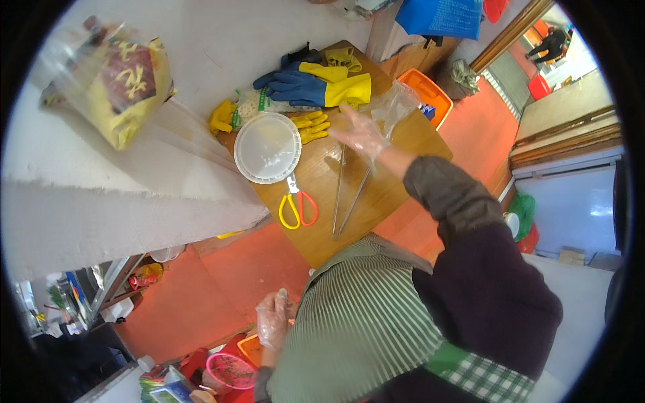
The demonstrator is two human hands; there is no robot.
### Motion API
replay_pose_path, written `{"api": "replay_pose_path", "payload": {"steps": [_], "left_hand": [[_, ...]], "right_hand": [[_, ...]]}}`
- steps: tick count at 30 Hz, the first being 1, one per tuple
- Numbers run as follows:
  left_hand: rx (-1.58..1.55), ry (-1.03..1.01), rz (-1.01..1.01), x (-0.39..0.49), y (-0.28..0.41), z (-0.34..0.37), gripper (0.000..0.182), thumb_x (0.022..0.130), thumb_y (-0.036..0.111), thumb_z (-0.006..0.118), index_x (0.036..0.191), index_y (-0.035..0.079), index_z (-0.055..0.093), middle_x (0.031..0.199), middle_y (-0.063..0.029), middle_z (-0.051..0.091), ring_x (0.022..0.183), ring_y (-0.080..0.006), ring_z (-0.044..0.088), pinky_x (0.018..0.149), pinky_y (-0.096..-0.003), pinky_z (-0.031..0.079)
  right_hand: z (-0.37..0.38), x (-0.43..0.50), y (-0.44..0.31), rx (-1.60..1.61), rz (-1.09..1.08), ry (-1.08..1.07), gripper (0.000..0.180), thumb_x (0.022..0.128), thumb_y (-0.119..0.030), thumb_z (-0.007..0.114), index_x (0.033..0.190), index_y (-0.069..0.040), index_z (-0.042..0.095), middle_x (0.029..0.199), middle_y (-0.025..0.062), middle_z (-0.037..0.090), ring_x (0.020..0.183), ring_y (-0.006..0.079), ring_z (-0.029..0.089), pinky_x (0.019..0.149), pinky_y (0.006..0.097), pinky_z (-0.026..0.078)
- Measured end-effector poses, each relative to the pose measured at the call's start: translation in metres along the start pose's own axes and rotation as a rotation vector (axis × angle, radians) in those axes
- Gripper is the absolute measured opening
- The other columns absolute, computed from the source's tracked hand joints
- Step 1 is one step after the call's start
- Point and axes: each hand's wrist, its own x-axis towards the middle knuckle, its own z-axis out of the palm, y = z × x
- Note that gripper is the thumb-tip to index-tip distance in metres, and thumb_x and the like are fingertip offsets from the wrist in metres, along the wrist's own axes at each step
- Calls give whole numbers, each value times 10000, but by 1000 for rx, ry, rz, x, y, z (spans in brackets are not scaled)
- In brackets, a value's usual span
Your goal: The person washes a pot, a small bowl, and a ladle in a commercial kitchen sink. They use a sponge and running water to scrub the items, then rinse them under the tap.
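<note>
My right hand, in a clear plastic glove, reaches over the wooden table with fingers extended and nothing visible in them. Under it lie long thin metal tongs, their arms spread in a V. Yellow gloves and blue-and-yellow rubber gloves are just beyond its fingertips. To the left are a round white plastic lid and scissors with one yellow and one red handle, blades partly under the lid. My left hand, also in a clear glove, hangs low beside the striped apron, its fingers curled.
A clear plastic bag lies on the table's right side, near an orange bin. A yellow packaged bag hangs at the left wall. A pink-rimmed basket stands below my left hand. Another person is beyond the doorway.
</note>
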Motion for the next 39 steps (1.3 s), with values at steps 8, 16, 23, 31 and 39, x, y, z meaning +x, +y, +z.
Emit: {"api": "replay_pose_path", "payload": {"steps": [8, 16, 23, 31, 39], "left_hand": [[189, 205, -8, -28, -18, 29, 382, 1014, 317, 528, 926, -32, 653, 703, -68, 626, 574, -112, 536, 526, -284, 428], [-22, 346, -311, -49, -29, 63, 384, 1010, 309, 519, 917, -38, 657, 721, -100, 667, 612, -146, 583, 574, -328, 468], [190, 327, -20, -28, -25, 66, 371, 1017, 285, 540, 942, -56, 665, 705, -121, 665, 614, -178, 609, 585, -338, 489], [-122, 224, -188, 2, 22, 54, 382, 1020, 305, 569, 935, -57, 654, 705, -76, 646, 599, -139, 593, 550, -290, 464], [-210, 108, 372, 46, 100, 53, 454, 939, 196, 602, 1310, -53, 520, 1134, -179, 646, 1024, -254, 636, 915, -371, 492]], "right_hand": [[29, 154, -21, -736, -208, -23, 1057, 741, -466, 790, 1560, -121, 219, 1545, 270, 316, 1393, 482, 334, 1154, 441, 317], [37, 239, 2, -559, 51, -321, 1062, 716, -347, 826, 1551, -74, 229, 1419, 262, 499, 1291, 385, 510, 1062, 382, 438], [7, 238, -16, -660, -301, -143, 331, 854, -183, 632, 1156, -46, 633, 1161, 212, 659, 1122, 365, 613, 928, 439, 500], [-111, 180, -82, 455, -52, -85, 316, 878, -105, 640, 1184, -30, 633, 993, 67, 702, 905, 152, 669, 834, 288, 539], [-36, 15, -96, 992, 16, -760, 373, 838, -27, 601, 1210, 6, 609, 1111, 90, 694, 975, 175, 674, 908, 335, 548]]}}
